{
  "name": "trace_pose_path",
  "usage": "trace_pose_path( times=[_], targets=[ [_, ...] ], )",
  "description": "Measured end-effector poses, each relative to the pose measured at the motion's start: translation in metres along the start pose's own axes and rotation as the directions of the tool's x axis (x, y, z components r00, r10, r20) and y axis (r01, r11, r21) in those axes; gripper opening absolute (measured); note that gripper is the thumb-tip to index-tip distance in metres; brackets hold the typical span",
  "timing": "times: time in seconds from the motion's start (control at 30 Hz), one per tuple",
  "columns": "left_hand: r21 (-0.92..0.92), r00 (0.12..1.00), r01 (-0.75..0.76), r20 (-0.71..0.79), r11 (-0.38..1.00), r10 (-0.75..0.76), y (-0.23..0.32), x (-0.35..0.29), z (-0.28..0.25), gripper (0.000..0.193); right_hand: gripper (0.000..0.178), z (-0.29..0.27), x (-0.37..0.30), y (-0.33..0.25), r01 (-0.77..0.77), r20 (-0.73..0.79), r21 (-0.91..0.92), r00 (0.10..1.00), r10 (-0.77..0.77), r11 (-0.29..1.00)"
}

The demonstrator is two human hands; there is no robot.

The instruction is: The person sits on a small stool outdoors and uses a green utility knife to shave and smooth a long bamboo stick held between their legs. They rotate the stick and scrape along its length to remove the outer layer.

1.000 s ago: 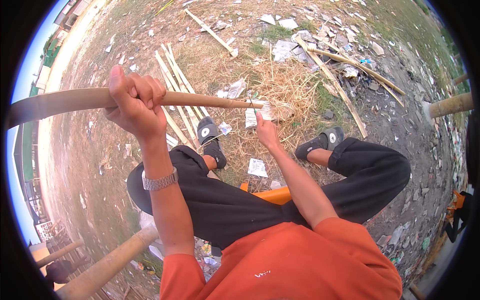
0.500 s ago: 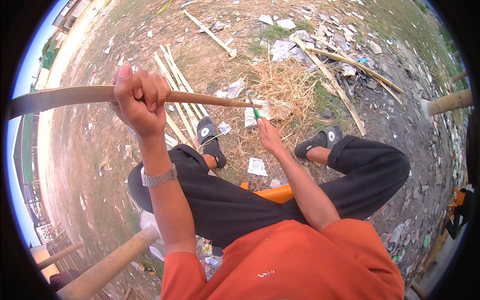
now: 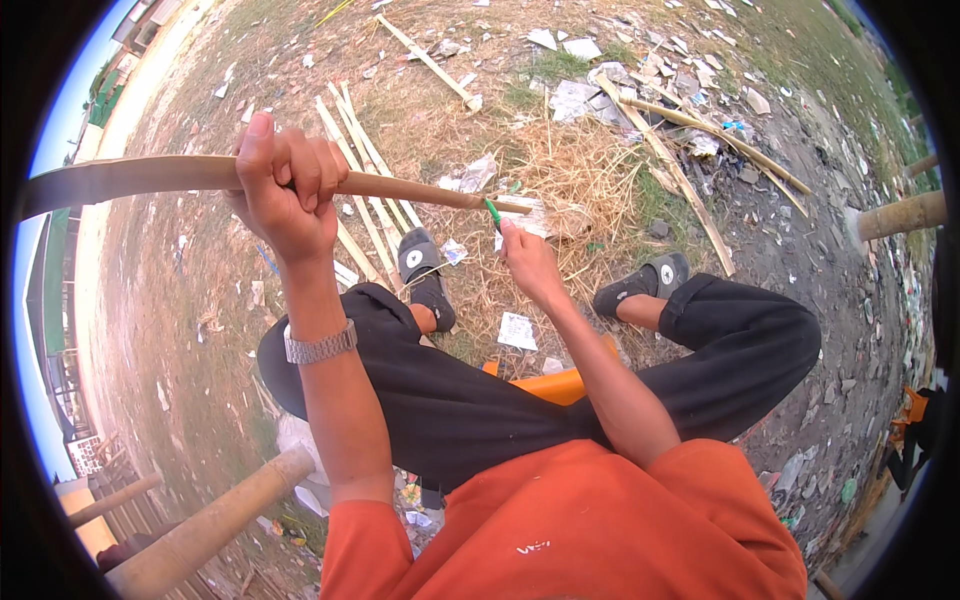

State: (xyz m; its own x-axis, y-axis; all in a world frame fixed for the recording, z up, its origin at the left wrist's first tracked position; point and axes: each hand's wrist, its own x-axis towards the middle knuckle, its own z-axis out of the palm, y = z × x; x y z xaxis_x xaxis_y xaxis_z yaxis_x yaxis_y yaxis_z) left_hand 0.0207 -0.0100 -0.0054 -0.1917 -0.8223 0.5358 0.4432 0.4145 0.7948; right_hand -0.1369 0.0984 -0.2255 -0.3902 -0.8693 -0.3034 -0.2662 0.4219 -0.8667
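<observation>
Slats (image 3: 372, 135) on the ground (image 3: 200, 300) at our eleven o'clock, straw (image 3: 585, 180) at twelve, poles (image 3: 688, 203) at one, bamboo strip (image 3: 415, 190) running through our left grip (image 3: 287, 195)

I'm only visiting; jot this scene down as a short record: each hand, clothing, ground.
Left hand: closed around a long bamboo strip
Right hand: holding a green-handled tool near the strip's right end; contact unclear
Clothing: red-orange shirt, black trousers
Ground: straw, pale strips
</observation>
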Motion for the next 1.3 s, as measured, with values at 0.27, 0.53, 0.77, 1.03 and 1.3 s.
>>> trace_pose_path(
  times=[0.27,0.53,0.77,1.03,1.3],
  targets=[
    [0.018,1.000,-0.010,-0.005,1.000,0.010,0.000,-0.004,0.009,0.044,0.054,-0.004,-0.030,-0.029,-0.009,-0.029,0.147,0.999,0.013,0.989],
    [0.027,1.000,-0.024,0.010,0.999,0.023,0.003,-0.009,0.019,0.043,0.052,-0.001,-0.034,-0.020,0.008,-0.106,0.013,0.994,-0.007,1.000],
    [0.045,0.999,-0.040,-0.023,0.998,0.041,0.003,-0.005,0.013,0.042,0.055,0.003,-0.030,-0.023,0.080,-0.108,-0.032,0.991,-0.083,0.996],
    [0.052,0.999,-0.028,-0.043,0.998,0.030,0.002,-0.007,0.015,0.042,0.058,0.003,-0.027,0.005,-0.039,-0.085,-0.057,0.996,0.034,0.998],
    [0.041,0.999,-0.029,-0.045,0.999,0.031,0.002,-0.004,0.016,0.043,0.061,0.006,-0.015,0.014,-0.017,-0.102,-0.067,0.995,0.010,0.998]
  ],
)
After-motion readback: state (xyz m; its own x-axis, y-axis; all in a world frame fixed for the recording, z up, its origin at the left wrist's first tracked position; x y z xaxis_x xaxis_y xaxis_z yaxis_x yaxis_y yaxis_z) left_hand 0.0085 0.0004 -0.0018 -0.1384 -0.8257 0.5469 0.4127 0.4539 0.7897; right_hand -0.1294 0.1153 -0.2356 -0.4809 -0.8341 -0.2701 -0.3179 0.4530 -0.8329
